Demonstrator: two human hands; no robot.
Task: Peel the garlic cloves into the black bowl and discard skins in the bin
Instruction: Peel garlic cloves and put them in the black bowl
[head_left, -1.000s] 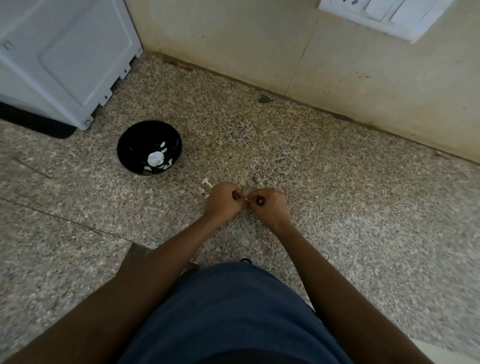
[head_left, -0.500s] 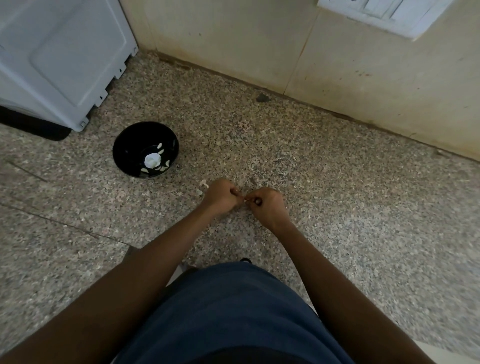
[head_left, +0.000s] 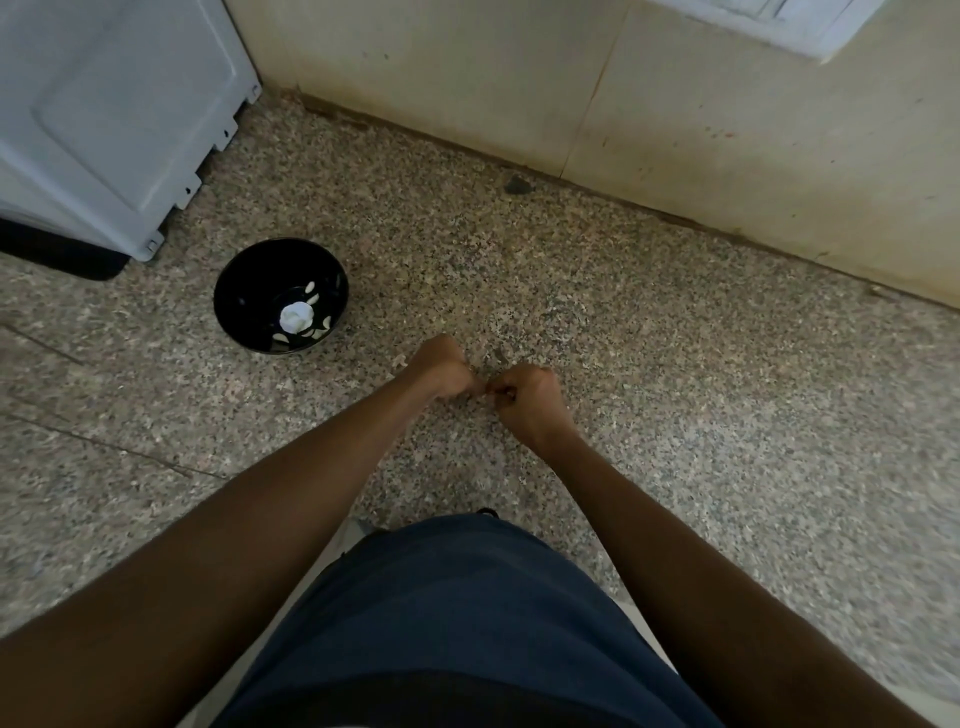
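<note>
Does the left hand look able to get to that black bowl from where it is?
Probably yes. The black bowl sits on bare floor just left of the left hand, with nothing between them. That hand is busy, though, pinching something small together with the right hand.

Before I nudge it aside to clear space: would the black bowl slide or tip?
The black bowl sits upright on speckled stone, so it would probably slide. Its rounded sides suggest it might rock if pushed high. It holds only a few pale pieces, so it is likely light.
</note>
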